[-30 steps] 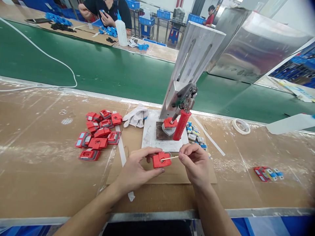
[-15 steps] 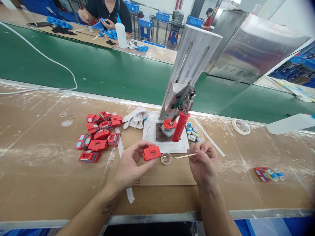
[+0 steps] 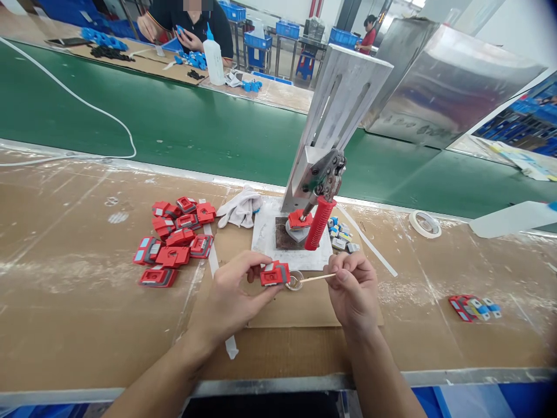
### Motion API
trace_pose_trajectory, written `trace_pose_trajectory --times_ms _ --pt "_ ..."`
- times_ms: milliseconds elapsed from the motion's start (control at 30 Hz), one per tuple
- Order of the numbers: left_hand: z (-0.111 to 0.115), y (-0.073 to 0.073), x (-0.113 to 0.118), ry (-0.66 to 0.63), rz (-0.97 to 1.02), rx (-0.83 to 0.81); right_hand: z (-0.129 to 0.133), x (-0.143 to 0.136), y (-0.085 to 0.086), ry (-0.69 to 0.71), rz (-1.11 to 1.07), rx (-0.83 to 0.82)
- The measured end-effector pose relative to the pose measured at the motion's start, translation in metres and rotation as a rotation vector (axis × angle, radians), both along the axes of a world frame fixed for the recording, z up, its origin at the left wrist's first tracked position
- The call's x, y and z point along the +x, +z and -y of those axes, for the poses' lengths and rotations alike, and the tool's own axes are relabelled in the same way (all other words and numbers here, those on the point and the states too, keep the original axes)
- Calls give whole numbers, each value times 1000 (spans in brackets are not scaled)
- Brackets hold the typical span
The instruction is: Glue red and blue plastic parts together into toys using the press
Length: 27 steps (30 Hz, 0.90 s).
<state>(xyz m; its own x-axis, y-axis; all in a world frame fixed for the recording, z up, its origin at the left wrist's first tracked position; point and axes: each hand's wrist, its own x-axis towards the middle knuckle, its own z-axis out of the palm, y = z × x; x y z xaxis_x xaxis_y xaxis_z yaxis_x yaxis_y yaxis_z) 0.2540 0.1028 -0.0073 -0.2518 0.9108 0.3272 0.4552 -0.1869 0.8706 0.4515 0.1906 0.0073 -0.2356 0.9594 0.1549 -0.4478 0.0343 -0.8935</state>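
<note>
Pinched in my left hand [image 3: 237, 287] is a red toy car body [image 3: 275, 273] with grey trim, its recessed side facing me. My right hand [image 3: 353, 290] is closed on a thin wooden stick [image 3: 318, 278], whose tip points left over a small clear dish [image 3: 295, 281]. Whether the tip touches what is in the dish I cannot tell. The car body hides part of the dish's left side. Just behind stands a toggle clamp with a red handle [image 3: 321, 224], pressing on another red piece [image 3: 300, 219] that sits on a grey block.
Several red car bodies [image 3: 173, 255] lie piled at left beside a white glove [image 3: 241, 208]. Small blue, yellow and grey parts [image 3: 343, 235] lie right of the clamp base. A tape roll [image 3: 425, 224] and a bottle [image 3: 516, 219] are farther right. A co-worker [image 3: 187, 35] sits across the green belt.
My left hand has turned the car body, so its grey trim and recess now show. My right hand has moved slightly left, bringing the stick's tip to the dish.
</note>
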Motion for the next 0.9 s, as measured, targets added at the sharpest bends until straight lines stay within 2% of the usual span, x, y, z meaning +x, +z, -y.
trace_pose_trajectory --times_ms 67,200,500,900 --pt "-1 8 3 -53 -57 59 2 -3 -2 15 23 35" --pt "-3 16 7 -108 -41 81 6 -8 -7 29 64 77" --pt "-2 8 8 -169 -11 31 10 -10 -12 65 104 106" --pt "0 8 8 -179 -2 -2 10 -12 -12 79 128 116"
